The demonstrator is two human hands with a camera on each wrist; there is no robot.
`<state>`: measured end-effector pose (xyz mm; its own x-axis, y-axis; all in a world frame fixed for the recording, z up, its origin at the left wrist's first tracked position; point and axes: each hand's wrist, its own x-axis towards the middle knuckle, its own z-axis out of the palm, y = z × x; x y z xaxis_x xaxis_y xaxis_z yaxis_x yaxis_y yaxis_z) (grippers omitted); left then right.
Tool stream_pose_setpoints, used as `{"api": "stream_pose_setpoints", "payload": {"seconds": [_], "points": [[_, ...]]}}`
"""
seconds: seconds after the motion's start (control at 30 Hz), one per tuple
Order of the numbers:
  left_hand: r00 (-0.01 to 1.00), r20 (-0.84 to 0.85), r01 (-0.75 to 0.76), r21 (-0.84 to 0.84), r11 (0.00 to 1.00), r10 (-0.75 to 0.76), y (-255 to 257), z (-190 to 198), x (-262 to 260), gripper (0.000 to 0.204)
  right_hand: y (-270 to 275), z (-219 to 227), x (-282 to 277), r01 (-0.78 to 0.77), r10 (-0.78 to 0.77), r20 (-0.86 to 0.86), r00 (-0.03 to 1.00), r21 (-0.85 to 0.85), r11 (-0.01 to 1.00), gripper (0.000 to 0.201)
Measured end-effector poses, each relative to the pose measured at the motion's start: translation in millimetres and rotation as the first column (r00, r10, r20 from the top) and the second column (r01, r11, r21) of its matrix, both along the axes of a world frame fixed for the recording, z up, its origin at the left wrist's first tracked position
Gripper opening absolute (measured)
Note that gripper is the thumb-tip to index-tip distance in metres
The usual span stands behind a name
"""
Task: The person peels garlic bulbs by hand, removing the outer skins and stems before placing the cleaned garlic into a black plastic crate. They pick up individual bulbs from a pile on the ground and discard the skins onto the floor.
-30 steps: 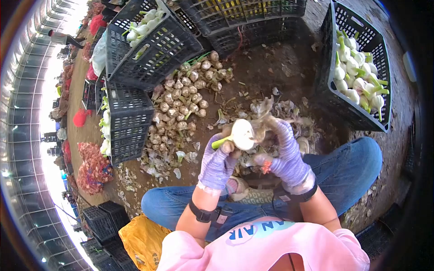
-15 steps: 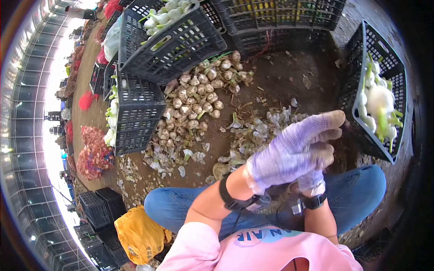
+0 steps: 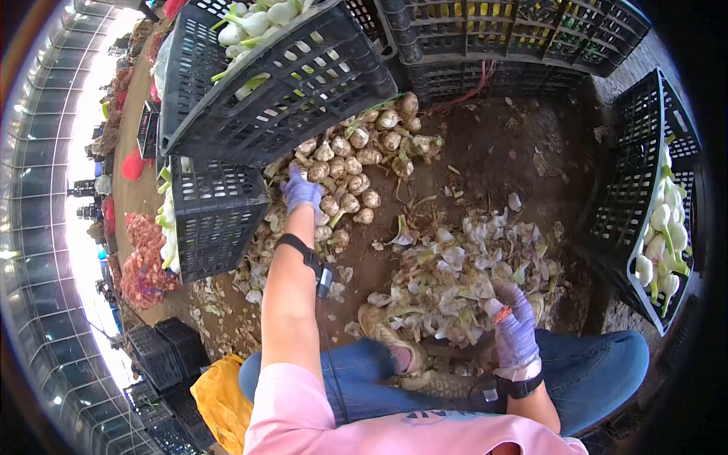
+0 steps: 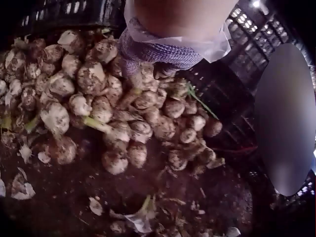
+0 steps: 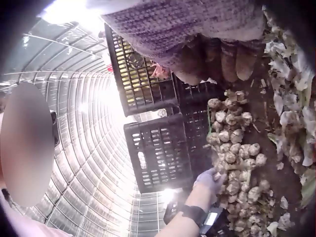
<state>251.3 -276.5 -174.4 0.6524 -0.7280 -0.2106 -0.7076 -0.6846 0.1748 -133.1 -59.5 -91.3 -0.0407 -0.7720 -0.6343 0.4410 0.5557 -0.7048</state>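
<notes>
My gloved left hand reaches into a heap of unpeeled garlic bulbs on the ground, beside the stacked crates. In the left wrist view, the purple glove comes down over the bulbs with garlic between its thumb and fingers. Its fingertips are partly hidden there, and I cannot tell whether they grip a bulb. Above a pile of loose garlic skins, my right hand hangs with loosely bent fingers and nothing in them. An orange-red bit shows on that glove.
A black crate of peeled white garlic stands at the right. More crates with cleaned garlic are stacked at the left, and others stand at the back. A yellow bag lies by the left knee.
The cleaned garlic bulb left my left hand and fell into the right crate. My left hand then swung across to the garlic heap. The right hand stays low near the skins.
</notes>
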Motion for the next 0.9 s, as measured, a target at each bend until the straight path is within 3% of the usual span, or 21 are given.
{"api": "stream_pose_setpoints", "payload": {"seconds": [0.03,0.07,0.1,0.2,0.23,0.27,0.3,0.33,0.37,0.4,0.43,0.47,0.5,0.53,0.6,0.67,0.7,0.77,0.8,0.83,0.9], "points": [[0.960,-0.208,-0.198,-0.035,0.980,0.186,-7,5,-1,0.073,1,-2,1,0.020,-0.016,0.058,0.998,-0.064,0.998,0.041],[0.844,-0.406,-0.394,-0.028,0.919,0.350,-9,11,-4,0.073,0,0,1,0.019,-0.016,0.056,0.998,-0.060,0.998,0.041],[0.949,-0.225,-0.237,-0.038,0.971,0.222,-5,16,-8,0.075,-3,6,1,-0.022,0.022,0.084,0.996,-0.002,1.000,0.041],[0.931,-0.333,-0.222,-0.188,0.957,0.151,16,-1,-4,0.078,-9,17,6,-0.081,0.081,0.086,0.993,-0.006,0.997,0.041],[0.905,-0.381,-0.270,-0.174,0.947,0.188,29,66,-63,0.071,-6,20,5,-0.100,0.103,0.055,0.993,-0.046,0.994,0.041],[0.905,-0.384,-0.268,-0.180,0.947,0.183,43,63,-69,0.071,-1,17,1,-0.098,0.101,0.053,0.993,-0.053,0.994,0.041],[0.739,-0.673,-0.274,-0.241,0.931,0.044,56,56,-69,0.065,6,7,-3,-0.135,0.138,0.044,0.989,-0.073,0.988,0.041],[0.481,-0.869,-0.298,-0.289,0.910,-0.118,69,58,-77,0.059,14,-2,-5,-0.170,0.174,0.034,0.984,-0.090,0.981,0.040],[0.372,-0.907,-0.259,-0.304,0.917,-0.196,86,59,-89,0.058,30,-2,5,0.123,-0.117,0.068,0.991,-0.081,0.989,0.039],[0.251,-0.930,-0.220,-0.324,0.920,-0.268,99,64,-105,0.056,36,-6,4,0.133,-0.129,0.058,0.990,-0.084,0.988,0.039],[0.231,-0.931,-0.142,-0.319,0.937,-0.282,105,72,-125,0.062,36,-8,0,0.014,-0.006,0.050,0.999,-0.151,0.988,0.043],[0.404,-0.767,0.134,-0.490,0.861,-0.499,126,86,-140,0.065,34,-6,-6,-0.102,0.111,0.032,0.993,-0.217,0.971,0.046],[0.349,-0.815,0.171,-0.430,0.887,-0.462,141,107,-157,0.065,23,23,-7,-0.237,0.241,0.012,0.970,-0.146,0.960,0.053],[0.301,-0.857,0.211,-0.368,0.906,-0.418,157,124,-171,0.066,22,34,-4,-0.225,0.228,0.004,0.974,-0.145,0.964,0.053],[0.322,-0.722,0.404,-0.480,0.779,-0.612,183,159,-194,0.070,23,49,0,-0.091,0.098,0.005,0.995,-0.327,0.941,0.045],[0.266,-0.721,0.442,-0.499,0.746,-0.640,205,175,-205,0.072,27,63,0,-0.041,0.067,0.076,0.995,-0.306,0.951,0.044],[0.320,-0.637,0.529,-0.494,0.690,-0.701,213,185,-211,0.072,30,69,-2,-0.003,0.046,0.147,0.988,-0.279,0.960,0.044],[0.365,-0.536,0.614,-0.476,0.630,-0.761,226,195,-218,0.071,38,78,-8,-0.004,0.073,0.207,0.976,-0.313,0.950,0.043],[0.326,-0.435,0.649,-0.543,0.533,-0.839,231,196,-219,0.071,40,81,-9,-0.009,0.105,0.261,0.959,-0.342,0.939,0.043],[0.283,-0.327,0.678,-0.597,0.429,-0.902,234,198,-220,0.071,40,73,-10,-0.067,0.126,0.175,0.976,-0.310,0.948,0.039],[0.261,-0.281,0.693,-0.611,0.382,-0.924,238,203,-222,0.070,41,82,-13,-0.086,0.147,0.163,0.975,-0.334,0.938,0.037]]}}
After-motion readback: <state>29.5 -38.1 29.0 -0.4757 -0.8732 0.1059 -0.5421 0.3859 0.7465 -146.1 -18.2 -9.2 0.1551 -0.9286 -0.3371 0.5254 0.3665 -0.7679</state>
